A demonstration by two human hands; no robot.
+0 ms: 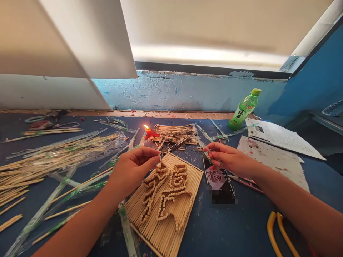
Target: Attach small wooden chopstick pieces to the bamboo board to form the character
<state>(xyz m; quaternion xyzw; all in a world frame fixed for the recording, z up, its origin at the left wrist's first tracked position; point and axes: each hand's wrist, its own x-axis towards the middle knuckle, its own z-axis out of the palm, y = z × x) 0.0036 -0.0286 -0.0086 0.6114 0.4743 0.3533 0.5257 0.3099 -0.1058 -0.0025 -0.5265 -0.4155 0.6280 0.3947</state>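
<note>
Left fingers (146, 152) nearly meet over the stick board (163, 241) on the counter (227, 230), hold unclear, right fingers (218, 147) pinch a thin strip (203, 146) — bumping the lit candle (148, 132) could scorch the board.

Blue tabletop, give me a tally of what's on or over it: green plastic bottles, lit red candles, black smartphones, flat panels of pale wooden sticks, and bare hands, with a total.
Green plastic bottle: 1
Lit red candle: 1
Black smartphone: 1
Flat pale wooden-stick panels: 2 (front panel, rear panel)
Bare hands: 2 (left hand, right hand)
Total: 7
</note>
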